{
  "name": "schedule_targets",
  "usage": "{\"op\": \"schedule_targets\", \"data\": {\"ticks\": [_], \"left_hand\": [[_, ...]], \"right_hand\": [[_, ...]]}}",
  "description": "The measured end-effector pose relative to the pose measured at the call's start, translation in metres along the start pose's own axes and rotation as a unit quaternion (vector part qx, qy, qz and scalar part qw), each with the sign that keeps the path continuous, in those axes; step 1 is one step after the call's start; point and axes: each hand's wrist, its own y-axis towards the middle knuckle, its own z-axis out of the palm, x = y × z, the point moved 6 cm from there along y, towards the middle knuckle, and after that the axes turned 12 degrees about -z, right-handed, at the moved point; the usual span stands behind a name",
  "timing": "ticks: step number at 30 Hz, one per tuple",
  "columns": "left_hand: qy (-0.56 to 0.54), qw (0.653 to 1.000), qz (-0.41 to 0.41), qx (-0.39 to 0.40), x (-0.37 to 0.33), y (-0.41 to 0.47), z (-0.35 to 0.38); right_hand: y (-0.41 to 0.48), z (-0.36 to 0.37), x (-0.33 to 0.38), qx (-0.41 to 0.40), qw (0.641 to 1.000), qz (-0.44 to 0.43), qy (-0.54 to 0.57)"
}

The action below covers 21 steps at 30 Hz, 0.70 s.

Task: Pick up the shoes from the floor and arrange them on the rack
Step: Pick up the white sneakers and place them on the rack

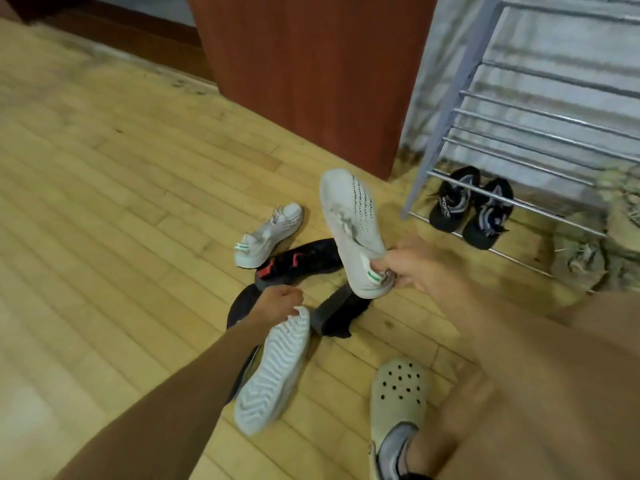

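My right hand (pixel 408 268) grips the heel of a white sneaker (pixel 349 223), lifted off the floor with its toe pointing away. My left hand (pixel 280 303) holds a second white sneaker (pixel 270 372) by its heel end, sole up and tilted toward me. On the wooden floor beyond lie a grey-white sneaker (pixel 268 233), a black shoe with red marks (pixel 301 261) and another black shoe (pixel 337 315). A further dark shoe (pixel 240 303) is partly hidden under my left hand. The metal rack (pixel 519 133) stands at the right, with a black pair (pixel 471 206) on its lowest bars.
A red-brown wooden panel (pixel 311 71) stands behind the shoes, left of the rack. My foot in a pale clog (pixel 398 403) rests on the floor at the bottom. My knee fills the lower right. Open wooden floor (pixel 104 202) stretches to the left.
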Motion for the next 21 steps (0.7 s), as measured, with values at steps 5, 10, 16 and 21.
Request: {"op": "schedule_targets", "data": {"ticks": [5, 10, 16, 21], "left_hand": [[0.047, 0.996, -0.069, -0.029, 0.061, 0.028, -0.01], [0.104, 0.99, -0.022, -0.095, 0.039, 0.053, -0.032], [0.059, 0.98, -0.05, -0.183, 0.013, 0.099, -0.072], [0.048, 0.957, -0.119, -0.26, 0.002, 0.135, -0.101]], "right_hand": [[0.005, 0.029, -0.03, -0.003, 0.998, 0.001, -0.066], [0.015, 0.043, -0.033, 0.009, 0.997, -0.007, -0.072], [0.042, 0.067, -0.04, 0.013, 0.999, 0.01, -0.04], [0.065, 0.065, -0.061, 0.024, 0.999, 0.007, -0.026]]}}
